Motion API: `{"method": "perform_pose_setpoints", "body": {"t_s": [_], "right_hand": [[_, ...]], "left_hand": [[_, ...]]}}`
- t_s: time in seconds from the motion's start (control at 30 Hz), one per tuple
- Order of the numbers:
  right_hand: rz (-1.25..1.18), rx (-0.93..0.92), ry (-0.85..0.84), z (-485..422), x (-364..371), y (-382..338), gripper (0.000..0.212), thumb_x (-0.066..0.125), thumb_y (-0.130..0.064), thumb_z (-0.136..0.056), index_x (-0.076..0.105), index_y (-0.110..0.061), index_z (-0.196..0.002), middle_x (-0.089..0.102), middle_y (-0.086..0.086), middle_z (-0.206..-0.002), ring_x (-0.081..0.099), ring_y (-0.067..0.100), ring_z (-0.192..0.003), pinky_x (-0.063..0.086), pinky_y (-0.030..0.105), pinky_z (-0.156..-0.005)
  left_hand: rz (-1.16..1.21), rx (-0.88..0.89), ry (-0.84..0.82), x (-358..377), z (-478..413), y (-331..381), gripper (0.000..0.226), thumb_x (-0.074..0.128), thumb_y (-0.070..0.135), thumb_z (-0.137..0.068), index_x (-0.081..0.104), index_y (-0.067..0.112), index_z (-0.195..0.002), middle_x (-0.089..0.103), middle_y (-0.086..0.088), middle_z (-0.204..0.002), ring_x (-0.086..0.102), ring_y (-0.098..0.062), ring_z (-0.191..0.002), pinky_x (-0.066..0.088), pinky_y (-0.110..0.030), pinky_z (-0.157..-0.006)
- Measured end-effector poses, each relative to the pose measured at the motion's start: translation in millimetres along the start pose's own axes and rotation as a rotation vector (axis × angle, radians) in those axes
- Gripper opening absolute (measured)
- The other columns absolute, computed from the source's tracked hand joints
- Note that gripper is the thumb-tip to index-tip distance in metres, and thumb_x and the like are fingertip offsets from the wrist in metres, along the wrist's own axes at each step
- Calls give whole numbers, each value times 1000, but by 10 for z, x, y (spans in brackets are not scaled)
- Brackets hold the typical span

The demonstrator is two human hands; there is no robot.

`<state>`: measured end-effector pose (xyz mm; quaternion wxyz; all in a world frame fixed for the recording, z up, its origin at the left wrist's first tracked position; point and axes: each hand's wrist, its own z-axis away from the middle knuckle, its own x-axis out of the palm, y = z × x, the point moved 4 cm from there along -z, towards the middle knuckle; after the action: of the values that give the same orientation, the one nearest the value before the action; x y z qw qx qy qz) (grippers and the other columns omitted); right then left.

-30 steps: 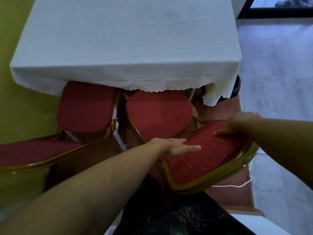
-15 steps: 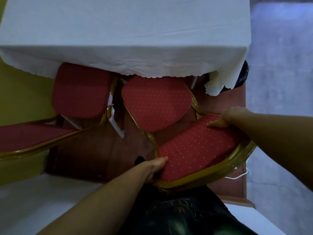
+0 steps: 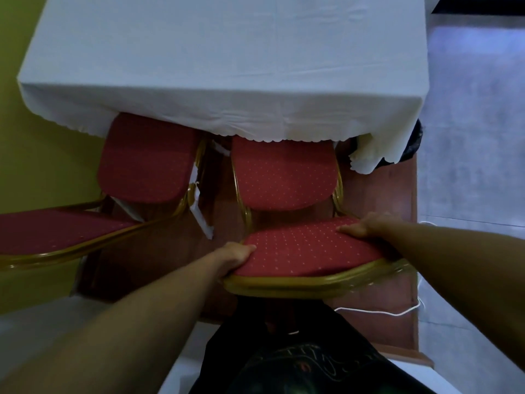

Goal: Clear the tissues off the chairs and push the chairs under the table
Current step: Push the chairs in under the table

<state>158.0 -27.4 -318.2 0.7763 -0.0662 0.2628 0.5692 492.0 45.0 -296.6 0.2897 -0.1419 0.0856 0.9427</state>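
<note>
While both hands grip it, chair backrest (image 3: 306, 251) lies between them

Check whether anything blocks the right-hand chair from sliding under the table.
Nothing visible does. Both hands, left hand and right hand, grip the backrest. The seat already sits partly beneath the tablecloth, clear of the left chair. Under the cloth is hidden.

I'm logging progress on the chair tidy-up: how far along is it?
Done: no tissues show on either red seat. In hand: the left hand and right hand grip the backrest of the right chair, its seat partly under the tablecloth. Left: push it further; the left chair also sticks out.
</note>
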Motion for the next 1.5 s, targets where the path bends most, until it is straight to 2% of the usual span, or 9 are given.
{"method": "perform_pose_setpoints", "body": {"t_s": [0.23, 0.43, 0.6, 0.77, 1.1, 1.3, 1.37, 1.43, 1.5], "right_hand": [[-119, -24, -37, 203, 152, -464, 104, 52, -86, -76, 44, -15, -150, 47, 17, -151, 51, 39, -132, 43, 48, -110], [-156, -13, -41, 326, 160, -494, 101, 53, -84, -78, 45, -13, -150, 48, 17, -149, 51, 38, -131, 45, 47, -109], [-218, -13, -96, 551, 351, -664, 101, 58, -80, -79, 40, -12, -152, 43, 21, -152, 51, 41, -131, 47, 49, -105], [-199, -32, -141, 667, 575, -749, 99, 55, -80, -82, 40, -11, -152, 46, 19, -151, 53, 39, -130, 46, 46, -108], [-168, -34, -128, 716, 621, -763, 100, 50, -82, -83, 40, -10, -151, 45, 19, -152, 51, 38, -133, 45, 45, -109], [-162, -34, -125, 741, 670, -798, 98, 49, -81, -84, 41, -10, -151, 46, 18, -151, 52, 36, -132, 46, 44, -108], [-146, -34, -117, 735, 657, -809, 96, 48, -80, -86, 41, -10, -151, 46, 18, -151, 51, 36, -133, 44, 43, -109], [-112, -51, -121, 741, 657, -872, 95, 43, -80, -87, 41, -10, -151, 47, 16, -152, 51, 34, -134, 43, 43, -110], [-88, -60, -130, 743, 666, -949, 96, 40, -83, -86, 44, -12, -150, 48, 14, -151, 52, 33, -133, 43, 44, -110]], "left_hand": [[-311, 43, 92, -749, -182, 128, 78, 46, 61, -96, 39, 5, -150, 46, -17, -148, 50, -34, -130, 40, -39, -104], [-324, 60, 13, -782, -236, 51, 76, 44, 61, -97, 40, 7, -150, 47, -16, -148, 50, -33, -129, 39, -41, -109], [-355, 14, 5, -1021, -291, -149, 86, 44, 68, -93, 34, 8, -153, 45, -16, -150, 49, -35, -131, 37, -46, -112], [-390, -5, -28, -1048, -329, -485, 88, 47, 72, -87, 45, 9, -148, 54, -13, -141, 57, -32, -122, 41, -45, -109], [-449, 41, -22, -1077, -256, -572, 95, 43, 79, -78, 46, 13, -146, 55, -11, -139, 57, -31, -120, 44, -45, -106], [-521, 63, -34, -1123, -189, -606, 81, 34, 74, -91, 49, 17, -146, 54, -11, -142, 54, -31, -124, 42, -43, -108], [-631, 145, 85, -1278, -127, -618, 65, 29, 62, -99, 52, 20, -142, 54, -10, -141, 54, -29, -123, 43, -42, -105], [-929, 221, 395, -1622, -34, -681, 51, 35, 50, -101, 51, 18, -137, 50, -11, -139, 49, -27, -123, 43, -40, -103], [-1249, 205, 606, -1976, 74, -817, 52, 49, 47, -96, 43, 19, -140, 44, -10, -138, 43, -26, -126, 40, -38, -104]]}}
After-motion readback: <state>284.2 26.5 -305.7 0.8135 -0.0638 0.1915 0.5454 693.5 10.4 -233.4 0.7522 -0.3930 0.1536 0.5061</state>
